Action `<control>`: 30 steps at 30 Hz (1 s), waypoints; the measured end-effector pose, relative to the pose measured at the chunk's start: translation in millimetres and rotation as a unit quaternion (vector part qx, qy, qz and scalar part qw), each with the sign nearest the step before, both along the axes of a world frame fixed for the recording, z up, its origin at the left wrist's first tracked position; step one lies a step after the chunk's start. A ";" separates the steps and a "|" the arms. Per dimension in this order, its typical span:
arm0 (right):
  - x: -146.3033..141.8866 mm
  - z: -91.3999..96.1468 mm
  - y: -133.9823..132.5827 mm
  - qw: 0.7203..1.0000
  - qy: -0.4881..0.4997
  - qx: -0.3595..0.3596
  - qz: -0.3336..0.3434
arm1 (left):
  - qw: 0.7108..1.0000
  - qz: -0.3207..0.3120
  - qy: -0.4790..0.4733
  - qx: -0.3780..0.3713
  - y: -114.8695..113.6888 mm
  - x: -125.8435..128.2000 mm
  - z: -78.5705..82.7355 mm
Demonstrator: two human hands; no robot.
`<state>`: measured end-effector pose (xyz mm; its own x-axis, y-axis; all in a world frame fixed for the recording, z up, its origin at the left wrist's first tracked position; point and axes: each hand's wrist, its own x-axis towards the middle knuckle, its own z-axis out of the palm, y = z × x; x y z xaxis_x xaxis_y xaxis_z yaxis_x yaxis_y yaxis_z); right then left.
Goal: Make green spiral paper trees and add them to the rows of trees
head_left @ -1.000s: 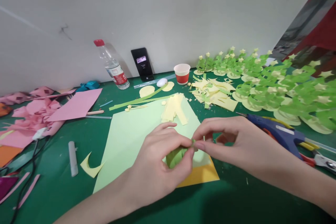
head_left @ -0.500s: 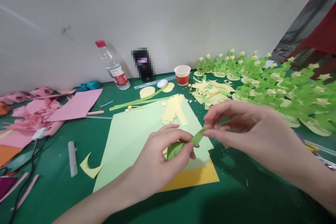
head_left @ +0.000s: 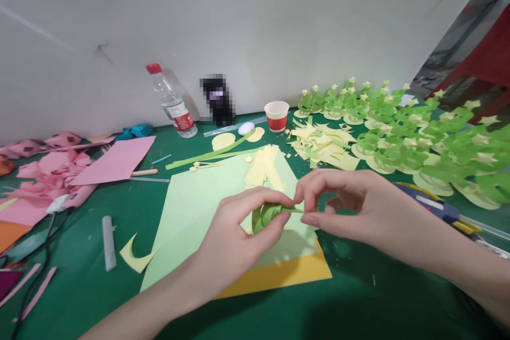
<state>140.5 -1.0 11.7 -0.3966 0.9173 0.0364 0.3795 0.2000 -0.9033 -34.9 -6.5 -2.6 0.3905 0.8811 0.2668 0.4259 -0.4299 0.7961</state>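
My left hand pinches a coiled green paper strip between thumb and fingers, just above a pale green paper sheet. My right hand pinches the free end of the same strip, its fingertips almost touching my left thumb. An orange-yellow sheet pokes out from under the pale green one. Most of the coil is hidden by my fingers.
Yellow paper strips lie beyond the hands. Rows of green paper trees fill the right side, with yellow scraps, a red cup, a water bottle, a glue gun and pink paper around.
My right hand had drawn the strip's end out and up to the right; it has now come back down to the left hand, and the strip is wound tighter.
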 end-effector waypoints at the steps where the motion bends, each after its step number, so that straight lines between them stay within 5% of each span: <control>1: 0.3 0.2 0.0 1.000 -0.006 -0.001 0.005 | 1.000 0.002 -0.008 -0.004 0.2 -0.6 0.6; 16: -4.4 -11.1 -0.1 0.992 -0.124 -0.004 0.028 | 0.996 0.005 0.022 0.083 -2.0 5.6 -11.4; 24: -3.3 -15.5 -2.0 0.970 -0.195 0.142 -0.041 | 0.994 -0.009 0.111 0.005 4.8 2.9 -14.1; 30: -6.7 -27.4 -3.7 0.939 -0.182 0.290 -0.021 | 0.989 -0.037 0.128 -0.066 8.3 4.4 -15.9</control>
